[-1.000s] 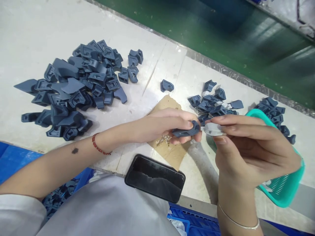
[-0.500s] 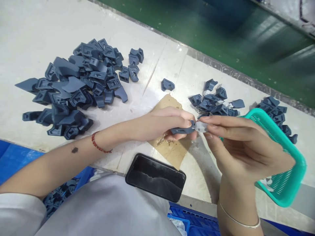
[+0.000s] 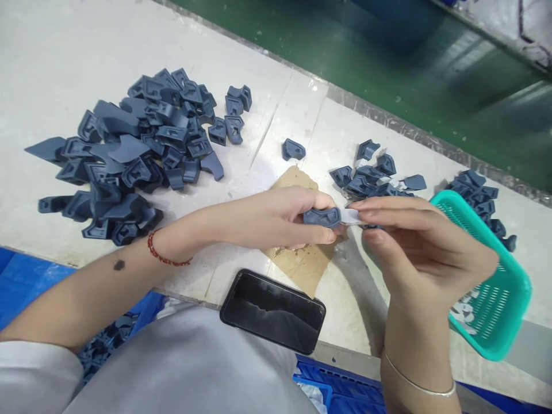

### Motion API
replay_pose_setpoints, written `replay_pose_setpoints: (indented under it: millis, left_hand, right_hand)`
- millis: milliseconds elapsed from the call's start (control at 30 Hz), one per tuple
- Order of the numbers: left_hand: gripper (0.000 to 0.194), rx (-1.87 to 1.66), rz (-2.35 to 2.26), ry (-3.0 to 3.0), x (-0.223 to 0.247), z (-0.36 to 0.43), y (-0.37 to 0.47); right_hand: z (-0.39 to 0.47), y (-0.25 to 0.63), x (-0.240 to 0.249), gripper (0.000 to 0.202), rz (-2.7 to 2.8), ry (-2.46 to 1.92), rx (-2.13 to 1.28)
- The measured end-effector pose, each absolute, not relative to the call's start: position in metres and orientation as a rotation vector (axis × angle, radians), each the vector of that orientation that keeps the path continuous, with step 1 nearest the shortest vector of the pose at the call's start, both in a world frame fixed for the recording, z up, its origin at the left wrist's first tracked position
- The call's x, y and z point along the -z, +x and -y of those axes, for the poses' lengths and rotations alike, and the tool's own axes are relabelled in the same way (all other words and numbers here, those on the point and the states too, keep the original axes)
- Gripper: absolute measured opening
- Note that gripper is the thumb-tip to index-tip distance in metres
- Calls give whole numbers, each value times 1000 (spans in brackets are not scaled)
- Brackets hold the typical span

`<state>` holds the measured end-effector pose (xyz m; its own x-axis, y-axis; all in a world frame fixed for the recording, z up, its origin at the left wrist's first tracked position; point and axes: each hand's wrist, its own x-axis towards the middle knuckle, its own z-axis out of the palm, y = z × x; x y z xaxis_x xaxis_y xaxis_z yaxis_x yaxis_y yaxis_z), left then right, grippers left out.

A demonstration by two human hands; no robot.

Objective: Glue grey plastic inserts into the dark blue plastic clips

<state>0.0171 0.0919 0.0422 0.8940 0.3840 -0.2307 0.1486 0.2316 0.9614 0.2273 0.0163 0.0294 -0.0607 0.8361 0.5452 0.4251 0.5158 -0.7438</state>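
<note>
My left hand (image 3: 297, 221) is closed around a blue-grey moulded plastic part (image 3: 321, 217), its hollow side facing up. Between the thumb and fingers of my right hand (image 3: 414, 241) is a small white plastic piece (image 3: 350, 217), pressed against the right end of the blue-grey part. Whether the two are joined I cannot tell. Both hands are above a brown paper sheet (image 3: 302, 270) on the white table. Just beyond my fingers lies a small heap of blue-grey parts (image 3: 366, 178) with white pieces among them. One single blue-grey part (image 3: 294, 149) lies apart from it.
A large pile of blue-grey parts (image 3: 142, 144) covers the table's left side. A phone (image 3: 272, 310) lies at the near edge. On the right, a green basket (image 3: 513, 322) holds white pieces, with more blue-grey parts (image 3: 483, 201) behind it. Blue crates (image 3: 345, 385) stand below the table.
My left hand has turned the blue-grey part so its hollow side shows, and the thumb has moved to its near side. My right hand has shifted slightly left with the white piece.
</note>
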Motion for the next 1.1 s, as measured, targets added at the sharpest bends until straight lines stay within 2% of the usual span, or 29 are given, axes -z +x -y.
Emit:
replay_pose_setpoints:
  millis: [167,333,800,1100]
  left_hand:
    - [21,-184,-471,1540,-42,-91,17]
    - [27,-215,-385,1684,-41,-91,20]
    - [32,-224,-409,1830,-36,-88,25]
    - [29,-263,-406,1888,-31,-89,24]
  right_hand:
    - [-14,232,-30,18,1779,-1285,-507]
    - [-13,235,-34,34,2041,-1337,-558]
    - [-12,227,-35,34,2055,-1382,-651]
    - [-15,227,-36,29,2106,-1322,-521]
